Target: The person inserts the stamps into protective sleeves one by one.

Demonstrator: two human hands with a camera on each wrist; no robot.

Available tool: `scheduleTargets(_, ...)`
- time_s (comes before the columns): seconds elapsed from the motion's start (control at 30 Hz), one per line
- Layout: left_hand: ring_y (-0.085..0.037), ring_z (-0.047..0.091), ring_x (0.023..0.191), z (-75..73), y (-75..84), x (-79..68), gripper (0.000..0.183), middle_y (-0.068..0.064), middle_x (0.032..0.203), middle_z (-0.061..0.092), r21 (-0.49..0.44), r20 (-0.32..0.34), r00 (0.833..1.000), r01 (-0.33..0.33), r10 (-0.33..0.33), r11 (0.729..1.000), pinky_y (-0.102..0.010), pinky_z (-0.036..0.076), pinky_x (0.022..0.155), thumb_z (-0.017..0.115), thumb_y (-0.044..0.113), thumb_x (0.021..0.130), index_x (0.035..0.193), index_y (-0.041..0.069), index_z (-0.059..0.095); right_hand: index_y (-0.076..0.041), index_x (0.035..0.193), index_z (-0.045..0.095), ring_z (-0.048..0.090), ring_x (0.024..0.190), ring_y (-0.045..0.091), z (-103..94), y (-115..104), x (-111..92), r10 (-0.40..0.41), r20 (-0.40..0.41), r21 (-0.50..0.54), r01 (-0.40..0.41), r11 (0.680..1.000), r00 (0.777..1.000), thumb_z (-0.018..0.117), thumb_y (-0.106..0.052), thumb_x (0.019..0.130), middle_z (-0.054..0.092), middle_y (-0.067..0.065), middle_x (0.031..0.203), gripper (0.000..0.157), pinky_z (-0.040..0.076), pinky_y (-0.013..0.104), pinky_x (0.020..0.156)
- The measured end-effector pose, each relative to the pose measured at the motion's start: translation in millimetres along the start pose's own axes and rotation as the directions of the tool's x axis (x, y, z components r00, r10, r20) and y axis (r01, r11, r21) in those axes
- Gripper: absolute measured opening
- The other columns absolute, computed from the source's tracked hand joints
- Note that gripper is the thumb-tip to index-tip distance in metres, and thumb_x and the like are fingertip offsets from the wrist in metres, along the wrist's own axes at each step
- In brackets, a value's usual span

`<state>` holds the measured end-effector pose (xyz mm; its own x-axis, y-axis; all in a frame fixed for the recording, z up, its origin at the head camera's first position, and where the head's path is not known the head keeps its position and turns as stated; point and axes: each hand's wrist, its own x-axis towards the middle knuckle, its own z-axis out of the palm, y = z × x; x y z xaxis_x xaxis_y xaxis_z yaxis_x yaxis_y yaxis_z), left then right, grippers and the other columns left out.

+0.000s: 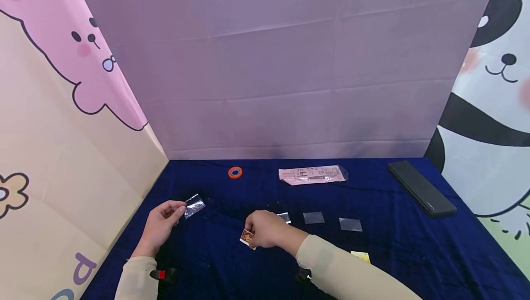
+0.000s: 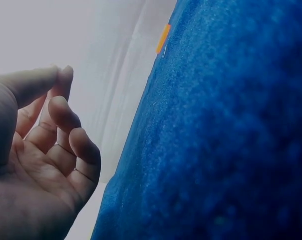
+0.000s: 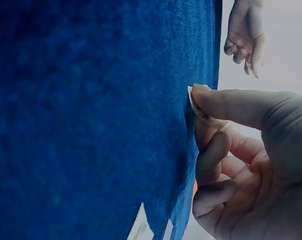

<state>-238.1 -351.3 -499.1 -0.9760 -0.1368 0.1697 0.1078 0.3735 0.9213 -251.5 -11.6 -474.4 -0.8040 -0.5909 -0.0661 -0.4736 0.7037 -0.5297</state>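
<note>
On the blue cloth (image 1: 219, 274), head view: the left hand (image 1: 159, 226) pinches a clear slip (image 1: 195, 206) by its near edge; the right hand (image 1: 267, 228) pinches a printed card (image 1: 247, 238), low over the cloth and well apart from the slip; two flat slips, one (image 1: 313, 217) and another (image 1: 350, 224), lie right of that hand; a yellow piece (image 1: 360, 257) shows past the right sleeve (image 1: 356, 270); tape (image 1: 235, 172), packet (image 1: 313, 175) and black case (image 1: 422, 188) lie behind; advisable, in my judgement, to grip card and slip by their edges only, lightly, without creasing either; packet bears print, too small to read; case carries a small pale mark, illegible; no brand established.

Left wrist view: thumb and forefinger meet at the tips, other fingers curled; slip not discernible here; no writing.

Right wrist view: thumb and forefinger close on the card, its pale edge exposed; no lettering legible.
</note>
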Motion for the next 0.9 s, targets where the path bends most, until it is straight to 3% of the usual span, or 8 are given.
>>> scheduleTargets(0.17,-0.016,0.058,0.077,-0.4,-2.9,2.0,0.026,-0.01,0.091,0.065,0.014,-0.005,1.0,0.011,-0.011,1.0,-0.029,0.051,0.068,0.071,0.023,0.102,0.117,0.003,0.074,-0.023,0.078,0.069,0.055,0.064,0.01,-4.6,7,-3,-0.025,-0.002,0.071,0.025,0.997,1.0,0.089,-0.017,0.082,0.06,-0.008,0.073,0.022,0.046,0.028,0.06)
scheduleTargets(0.53,-0.017,0.062,0.074,0.8,-5.2,2.8,0.027,-0.009,0.091,0.067,-0.006,-0.009,1.0,0.017,-0.017,1.0,-0.029,0.055,0.066,0.069,0.025,0.104,0.116,0.001,0.072,-0.023,0.084,0.069,0.057,0.072,0.01,-19.6,34,-25,-0.086,-0.048,0.205,0.094,0.974,0.995,0.082,-0.014,0.09,0.063,-0.01,0.08,0.017,0.048,0.029,0.066)
scheduleTargets(0.7,-0.017,0.062,0.067,2.3,-4.4,2.2,0.028,-0.012,0.091,0.074,-0.049,0.015,1.0,0.0,0.001,0.999,-0.03,0.054,0.058,0.067,0.027,0.105,0.114,0.0,0.069,-0.019,0.09,0.071,0.055,0.065,0.012,-29.7,48,-41,-0.068,-0.086,0.28,0.09,0.956,0.994,0.078,-0.012,0.094,0.064,-0.006,0.085,0.011,0.046,0.028,0.056)
scheduleTargets(0.9,-0.014,0.061,0.064,5.0,-4.0,0.2,0.025,-0.011,0.094,0.077,-0.076,0.017,1.0,-0.007,0.009,0.997,-0.029,0.055,0.06,0.066,0.021,0.106,0.116,-0.002,0.067,-0.02,0.095,0.071,0.053,0.065,0.013,-40.5,65,-62,-0.036,-0.167,0.284,0.083,0.955,0.985,0.074,-0.013,0.096,0.062,-0.005,0.084,0.008,0.046,0.03,0.055)
